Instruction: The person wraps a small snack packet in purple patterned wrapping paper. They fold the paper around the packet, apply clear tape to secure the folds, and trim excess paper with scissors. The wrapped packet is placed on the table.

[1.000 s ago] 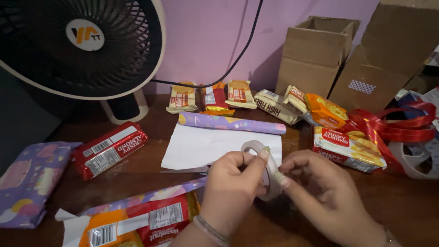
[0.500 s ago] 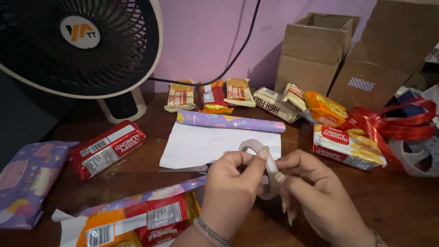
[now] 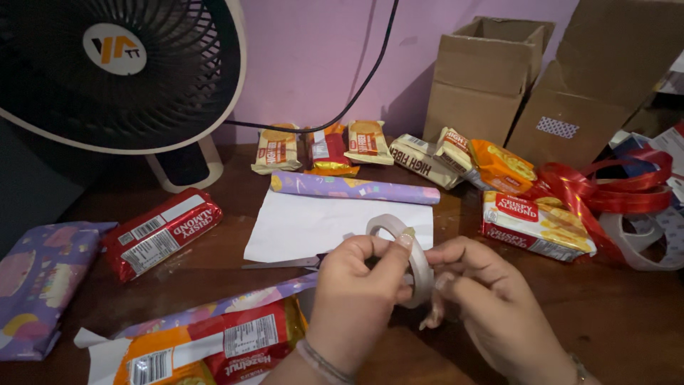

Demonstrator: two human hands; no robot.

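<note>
Head view, looking down. Tape roll (image 3: 390, 222), clear and round, held up in the middle of the view, just above the brown table (image 3: 613, 314). Left hand (image 3: 356, 292) closed on the roll, thumb and fingers clamped on its near edge. Right hand (image 3: 491, 299) closed on the other side, fingertips pressed to the rim, so both hands grip the same roll.

Compared with half a second ago, hardly any change: same roll, same two hands, same spot. Only the right fingers curled in a bit closer to the rim. No loose end of tape seen pulled out yet, so the picking at the roll looks not done.

Just past the grip, scissors (image 3: 285, 263) lying flat, partly hidden by the left hand. A little further past the grip, white paper (image 3: 313, 224) and a purple wrapping roll (image 3: 356, 189). Left of the grip, a red biscuit pack (image 3: 162, 232). Near side of the grip, low and left, an orange and red pack (image 3: 214, 346) on patterned paper. Right of the grip, red ribbon (image 3: 605, 185). Far past the grip, a fan (image 3: 121, 64) and cardboard boxes (image 3: 484, 78).
</note>
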